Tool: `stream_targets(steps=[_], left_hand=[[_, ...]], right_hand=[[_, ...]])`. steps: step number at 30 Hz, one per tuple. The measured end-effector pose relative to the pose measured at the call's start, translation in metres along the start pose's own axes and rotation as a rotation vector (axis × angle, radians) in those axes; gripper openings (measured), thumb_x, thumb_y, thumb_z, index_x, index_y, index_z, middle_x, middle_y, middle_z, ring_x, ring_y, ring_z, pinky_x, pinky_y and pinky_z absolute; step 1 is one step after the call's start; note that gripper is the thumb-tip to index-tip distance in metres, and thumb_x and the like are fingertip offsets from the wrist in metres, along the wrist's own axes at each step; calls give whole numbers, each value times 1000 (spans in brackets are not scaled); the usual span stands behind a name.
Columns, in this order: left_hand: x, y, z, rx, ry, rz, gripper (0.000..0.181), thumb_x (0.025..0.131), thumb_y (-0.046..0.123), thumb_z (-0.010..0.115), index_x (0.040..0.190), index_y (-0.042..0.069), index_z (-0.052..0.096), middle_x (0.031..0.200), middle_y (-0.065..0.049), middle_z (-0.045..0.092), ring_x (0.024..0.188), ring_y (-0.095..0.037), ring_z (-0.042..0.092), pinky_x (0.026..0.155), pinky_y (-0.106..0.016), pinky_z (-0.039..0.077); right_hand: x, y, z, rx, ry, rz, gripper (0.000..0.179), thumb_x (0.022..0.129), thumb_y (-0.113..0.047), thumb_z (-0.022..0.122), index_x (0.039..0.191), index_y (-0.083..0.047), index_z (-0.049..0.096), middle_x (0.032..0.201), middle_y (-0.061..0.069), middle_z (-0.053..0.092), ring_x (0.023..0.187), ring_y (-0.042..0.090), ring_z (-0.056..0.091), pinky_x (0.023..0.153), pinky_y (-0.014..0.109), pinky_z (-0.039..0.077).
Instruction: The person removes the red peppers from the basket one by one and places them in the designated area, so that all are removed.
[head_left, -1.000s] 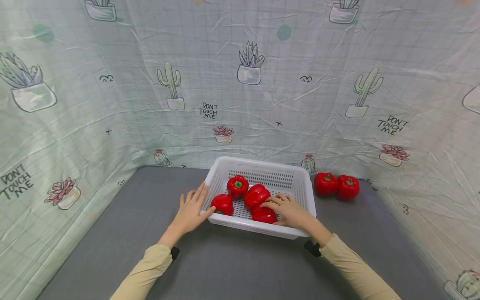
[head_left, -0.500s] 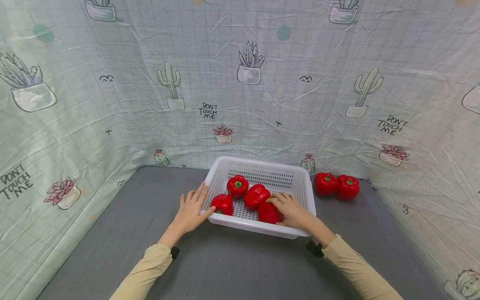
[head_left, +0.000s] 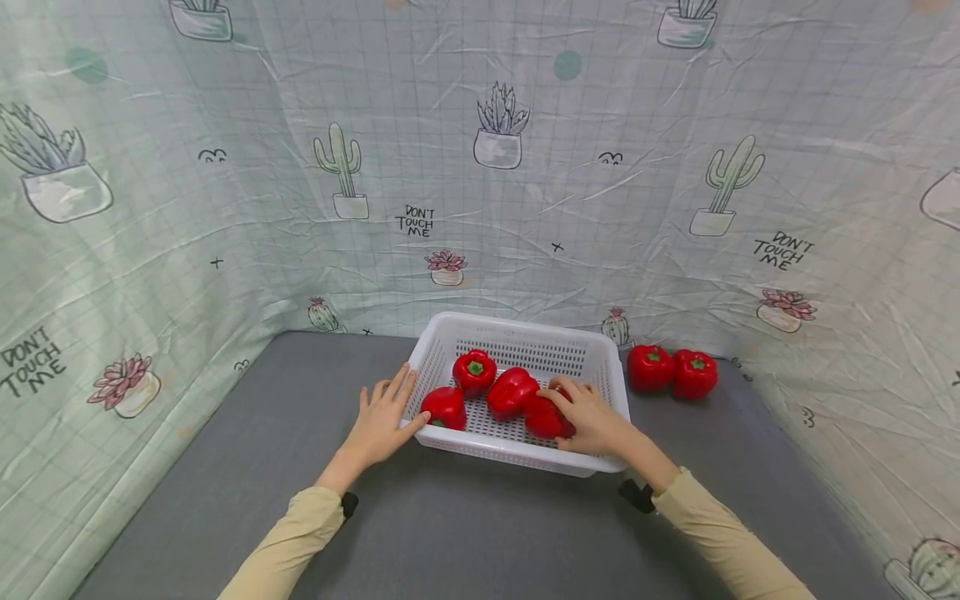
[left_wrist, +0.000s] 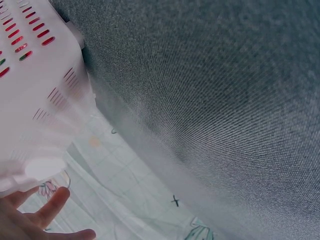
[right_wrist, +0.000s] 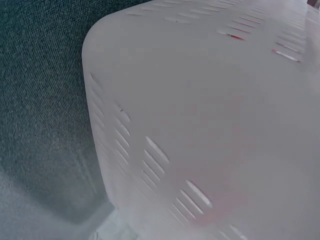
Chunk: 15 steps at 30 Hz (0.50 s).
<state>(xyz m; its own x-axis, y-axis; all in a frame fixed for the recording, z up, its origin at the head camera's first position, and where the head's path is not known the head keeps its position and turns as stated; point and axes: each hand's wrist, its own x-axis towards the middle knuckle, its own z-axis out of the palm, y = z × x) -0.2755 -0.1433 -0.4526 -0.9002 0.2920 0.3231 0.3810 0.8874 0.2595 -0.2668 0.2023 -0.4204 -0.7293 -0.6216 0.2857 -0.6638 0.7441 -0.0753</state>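
In the head view a white slotted plastic basket (head_left: 517,451) stands on the grey table with several red bell peppers in it. My left hand (head_left: 378,423) lies on the basket's left front corner, fingers spread and mostly straight along the rim. Inside the basket, my right hand (head_left: 594,419) holds a red bell pepper (head_left: 543,419), its fingers bent over the far side and the thumb at the near side. That pepper is partly covered by the hand. Left of it lie a pepper (head_left: 512,392), one with its green stem up (head_left: 474,372), and another in the front left corner (head_left: 444,408).
Two more red bell peppers, a left one (head_left: 650,368) and a right one (head_left: 693,374), sit side by side on the table (head_left: 450,533) just right of the basket. A cactus-printed cloth (head_left: 555,200) hangs behind and along both sides.
My right hand has shifted a little to the right within the basket, and the front pepper has moved right with it, turning somewhat. The left hand and basket stay put.
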Motion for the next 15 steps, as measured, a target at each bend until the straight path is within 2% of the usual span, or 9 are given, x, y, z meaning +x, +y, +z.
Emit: stream_targets(steps=[6, 15], left_hand=[[0, 0, 0, -4, -3, 0, 76, 82, 51, 50, 141, 9, 25, 148, -12, 22, 119, -36, 34, 96, -70, 15], [0, 0, 0, 0, 5, 6, 76, 82, 50, 50, 141, 9, 26, 148, -12, 23, 119, -36, 35, 96, -70, 17]], right_hand=[[-2, 0, -7, -27, 34, -3, 69, 61, -25, 75, 123, -16, 48, 120, 7, 45, 110, 21, 42, 84, 44, 37], [-7, -1, -19, -56, 82, 13, 75, 54, -27, 77, 122, -18, 47, 121, 9, 43, 112, 21, 36, 87, 48, 36]])
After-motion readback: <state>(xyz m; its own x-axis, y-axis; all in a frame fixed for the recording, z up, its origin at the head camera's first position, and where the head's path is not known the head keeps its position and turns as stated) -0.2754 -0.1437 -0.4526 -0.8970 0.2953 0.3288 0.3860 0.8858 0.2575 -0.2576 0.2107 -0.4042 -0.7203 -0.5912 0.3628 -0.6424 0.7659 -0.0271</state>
